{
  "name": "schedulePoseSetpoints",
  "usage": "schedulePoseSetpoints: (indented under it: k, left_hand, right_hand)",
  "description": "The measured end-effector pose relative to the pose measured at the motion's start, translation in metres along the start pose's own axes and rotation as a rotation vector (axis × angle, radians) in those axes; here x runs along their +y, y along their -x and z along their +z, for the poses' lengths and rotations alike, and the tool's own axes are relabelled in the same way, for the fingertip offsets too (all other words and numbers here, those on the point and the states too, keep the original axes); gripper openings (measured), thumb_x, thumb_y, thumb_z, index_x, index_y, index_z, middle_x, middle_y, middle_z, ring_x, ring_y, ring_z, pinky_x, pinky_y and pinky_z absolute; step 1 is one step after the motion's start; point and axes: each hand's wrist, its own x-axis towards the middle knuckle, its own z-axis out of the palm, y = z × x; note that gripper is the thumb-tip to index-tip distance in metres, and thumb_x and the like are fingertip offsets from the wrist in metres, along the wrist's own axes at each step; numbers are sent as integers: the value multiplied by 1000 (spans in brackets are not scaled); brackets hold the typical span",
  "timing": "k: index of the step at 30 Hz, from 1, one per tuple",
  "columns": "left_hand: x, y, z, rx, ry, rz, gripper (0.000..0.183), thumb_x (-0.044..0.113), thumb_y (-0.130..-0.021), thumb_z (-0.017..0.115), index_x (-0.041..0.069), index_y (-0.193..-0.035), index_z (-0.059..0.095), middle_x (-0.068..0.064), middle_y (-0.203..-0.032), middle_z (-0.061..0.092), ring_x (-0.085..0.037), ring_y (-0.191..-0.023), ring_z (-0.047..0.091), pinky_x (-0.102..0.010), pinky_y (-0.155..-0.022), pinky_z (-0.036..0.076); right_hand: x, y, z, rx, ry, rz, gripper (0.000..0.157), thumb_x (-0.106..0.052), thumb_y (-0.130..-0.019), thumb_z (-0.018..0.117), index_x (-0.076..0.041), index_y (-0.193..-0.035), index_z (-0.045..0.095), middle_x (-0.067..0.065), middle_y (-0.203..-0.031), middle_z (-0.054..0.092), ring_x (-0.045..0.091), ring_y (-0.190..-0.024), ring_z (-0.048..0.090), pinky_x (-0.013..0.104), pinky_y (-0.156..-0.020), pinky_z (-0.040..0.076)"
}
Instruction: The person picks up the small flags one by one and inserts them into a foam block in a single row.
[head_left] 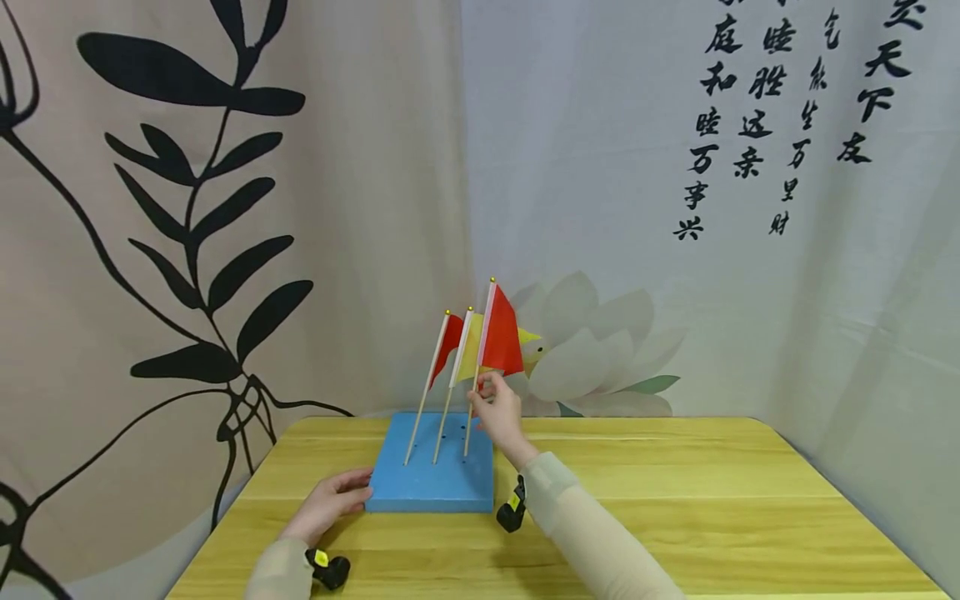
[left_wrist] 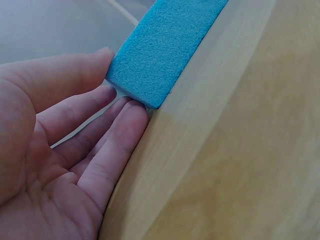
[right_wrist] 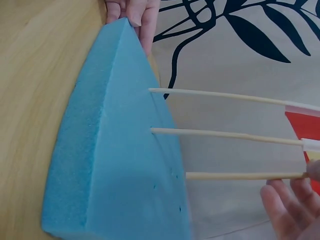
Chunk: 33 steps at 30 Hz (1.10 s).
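Observation:
A blue foam block (head_left: 431,492) lies on the table. Two thin sticks stand in it, leaning slightly right; the left bears a red flag (head_left: 450,340), the middle a yellow flag (head_left: 470,346). My right hand (head_left: 500,414) pinches the stick (right_wrist: 240,176) of another red flag (head_left: 501,337) between thumb and fingers, below the cloth. That stick's lower end meets the block's outline; whether it sits in a hole I cannot tell. Fingertips of my left hand (head_left: 330,502) touch the block's left side near its front corner, as the left wrist view (left_wrist: 75,130) also shows.
Several small dark holes (right_wrist: 180,209) dot the block's top. The wooden table (head_left: 675,517) extends to both sides. Behind it hangs a pale curtain (head_left: 375,208) printed with dark leaves and writing.

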Motion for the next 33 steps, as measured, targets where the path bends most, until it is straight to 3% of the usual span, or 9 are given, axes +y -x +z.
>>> schedulePoseSetpoints:
  k: [8, 13, 20, 27, 33]
  left_hand:
    - [0, 0, 2, 8, 8, -7, 58, 22, -94, 66, -8, -140, 45, -27, -136, 48, -36, -116, 55, -44, -90, 52]
    - [-2, 1, 4, 8, 13, 2, 60, 22, -94, 67, -9, -139, 45, -27, -134, 49, -33, -114, 56, -43, -89, 53]
    - [-2, 2, 4, -11, 15, 8, 59, 22, -95, 65, -10, -140, 43, -27, -134, 49, -32, -113, 56, -42, -89, 53]
    - [1, 2, 2, -4, 11, -4, 60, 23, -95, 65, -9, -141, 43, -28, -136, 47, -34, -116, 55, -42, -90, 53]
    - [3, 4, 2, 14, 15, -7, 61, 23, -94, 66, -8, -140, 44, -27, -136, 48, -34, -116, 55, -42, -90, 53]
  right_hand:
    - [9, 2, 2, -5, -9, -2, 25, -14, -94, 66, -4, -115, 57, 8, -83, 62, 17, -58, 62, 45, -51, 57]
    - [15, 3, 3, -6, -11, 3, 23, -12, -94, 65, -5, -114, 57, 7, -81, 61, 18, -58, 62, 50, -53, 57]
    - [17, 6, 5, 0, 15, -12, 25, -13, -95, 65, -2, -115, 57, 8, -81, 60, 16, -55, 60, 36, -46, 55]
    - [19, 5, 8, -1, -21, -11, 19, -13, -95, 65, -8, -111, 57, 8, -80, 60, 43, -70, 64, 57, -57, 56]
    - [21, 4, 9, 0, -16, -29, 19, -11, -94, 65, -7, -111, 57, 9, -81, 62, 44, -70, 64, 57, -55, 55]
